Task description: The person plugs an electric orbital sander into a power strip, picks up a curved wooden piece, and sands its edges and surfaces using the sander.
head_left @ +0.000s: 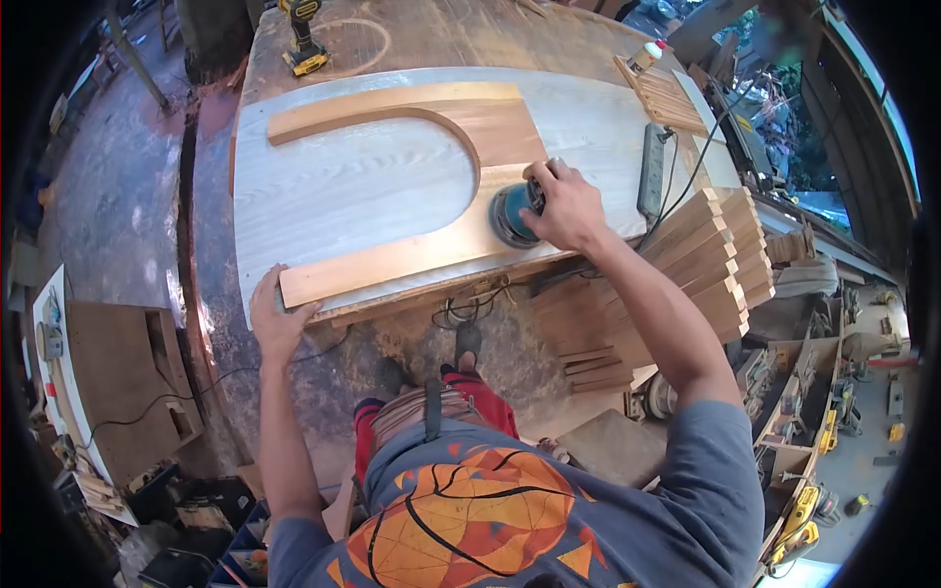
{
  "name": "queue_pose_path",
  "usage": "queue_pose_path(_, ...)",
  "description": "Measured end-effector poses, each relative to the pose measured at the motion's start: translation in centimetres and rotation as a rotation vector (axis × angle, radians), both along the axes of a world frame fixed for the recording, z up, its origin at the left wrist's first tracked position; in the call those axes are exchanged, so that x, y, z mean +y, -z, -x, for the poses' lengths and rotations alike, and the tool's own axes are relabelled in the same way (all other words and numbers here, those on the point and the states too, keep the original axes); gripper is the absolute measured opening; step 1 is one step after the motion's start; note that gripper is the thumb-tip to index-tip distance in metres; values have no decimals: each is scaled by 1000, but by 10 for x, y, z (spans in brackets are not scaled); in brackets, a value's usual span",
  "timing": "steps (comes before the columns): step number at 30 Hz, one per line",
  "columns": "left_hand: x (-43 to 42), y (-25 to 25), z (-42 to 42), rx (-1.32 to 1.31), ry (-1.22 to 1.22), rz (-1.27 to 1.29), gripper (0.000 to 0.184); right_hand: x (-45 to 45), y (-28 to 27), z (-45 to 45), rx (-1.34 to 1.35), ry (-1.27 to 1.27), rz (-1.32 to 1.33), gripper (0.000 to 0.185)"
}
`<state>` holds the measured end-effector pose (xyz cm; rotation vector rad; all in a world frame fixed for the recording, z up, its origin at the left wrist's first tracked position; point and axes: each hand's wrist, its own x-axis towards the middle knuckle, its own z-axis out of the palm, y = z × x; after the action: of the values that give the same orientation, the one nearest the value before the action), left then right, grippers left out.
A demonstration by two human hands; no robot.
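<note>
A U-shaped wooden panel [431, 245] lies flat on a pale board [343, 201] on the workbench, its curved cut-out facing left. My right hand [570, 208] is wrapped over a teal orbital sander [514, 214], which rests on the wide right part of the panel. At the near left end of the panel is my left hand [277, 309], its thumb and fingers spread around the corner and touching the wood and board edge. The sander's pad underside is hidden against the wood.
A yellow-black cordless drill [305, 44] stands at the far left of the bench. On the right are a power strip [651, 169] with a cord, a slatted wooden piece [668, 98], and a white bottle [647, 55]. Stacked wood strips [691, 265] lean close to my right forearm.
</note>
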<state>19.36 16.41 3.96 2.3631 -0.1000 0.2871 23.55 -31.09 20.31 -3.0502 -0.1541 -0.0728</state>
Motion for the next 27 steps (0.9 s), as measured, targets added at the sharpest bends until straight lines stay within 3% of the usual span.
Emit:
queue_pose_path(6,0,0,0,5,0,14,88,-10,-5,-47,30,155,55,50)
queue_pose_path(11,-1,-1,-1,21,-10,16,87,29,-3,-3,50,-17,-16,53)
queue_pose_path(18,-2,5,1,17,-39,94,86,41,-6,-42,79,55,18,50)
queue_pose_path(27,-3,3,1,34,-60,14,93,141,-9,-13,12,-210,-70,50)
